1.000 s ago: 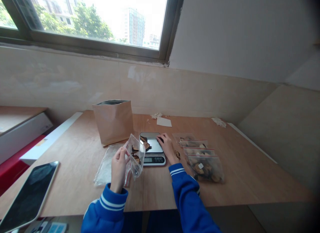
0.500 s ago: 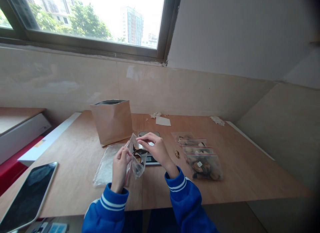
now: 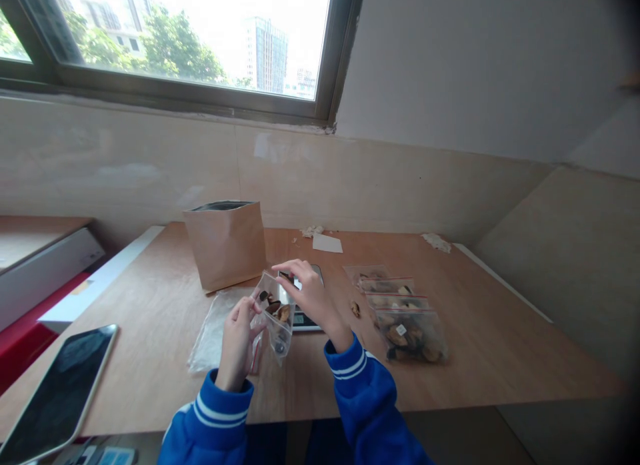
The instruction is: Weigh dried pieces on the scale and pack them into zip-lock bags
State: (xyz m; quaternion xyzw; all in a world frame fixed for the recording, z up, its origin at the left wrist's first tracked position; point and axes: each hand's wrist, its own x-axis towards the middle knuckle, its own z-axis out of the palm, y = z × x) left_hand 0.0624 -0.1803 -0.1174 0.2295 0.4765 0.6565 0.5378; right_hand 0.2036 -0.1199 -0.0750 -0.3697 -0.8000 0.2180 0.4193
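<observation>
My left hand (image 3: 241,335) pinches the side of a clear plastic bag (image 3: 281,337), which is tilted with its mouth upward. Brown and dark dried pieces (image 3: 277,310), resembling dried mushrooms, lie inside it. Just over the mouth, at its right side, is my right hand (image 3: 311,293), thumb and fingers brought close together. Something dark shows between them, too small to name. Behind both hands sits a kitchen scale (image 3: 306,320), largely hidden. Flat clear bags (image 3: 213,335) lie beneath and left of my left hand.
An upright brown paper bag (image 3: 227,248) stands back left. To the right are filled zip bags (image 3: 413,335) and one loose dried piece (image 3: 355,309). A phone (image 3: 63,382) lies at the left edge. White paper (image 3: 327,243) and crumpled tissue (image 3: 437,242) lie farther back.
The clear bag's mouth looks wider, and the dried pieces inside have shifted. My right hand has risen slightly and its fingers have spread a little. My left hand stays on the bag.
</observation>
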